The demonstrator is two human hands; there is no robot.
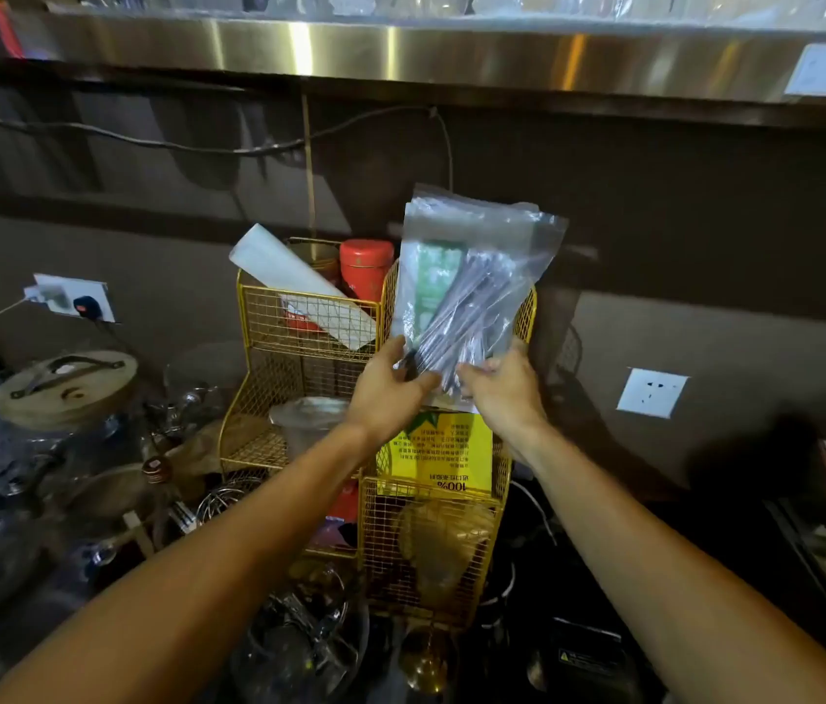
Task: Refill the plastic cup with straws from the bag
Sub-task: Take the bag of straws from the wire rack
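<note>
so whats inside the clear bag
A bundle of dark straws beside a green printed card fills the clear bag. Both hands, left hand and right hand, cover its bottom edge.

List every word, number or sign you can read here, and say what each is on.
"100%", upside down: yellow carton in the gold wire rack.
Small print above it on the carton: too small to read.
Green label inside the plastic bag: blurred.
Warning label on the black box: unreadable.
Red tin: no legible text.

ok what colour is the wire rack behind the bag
Yellow-gold wire rack, standing behind the clear bag; the head view shows it.
</note>
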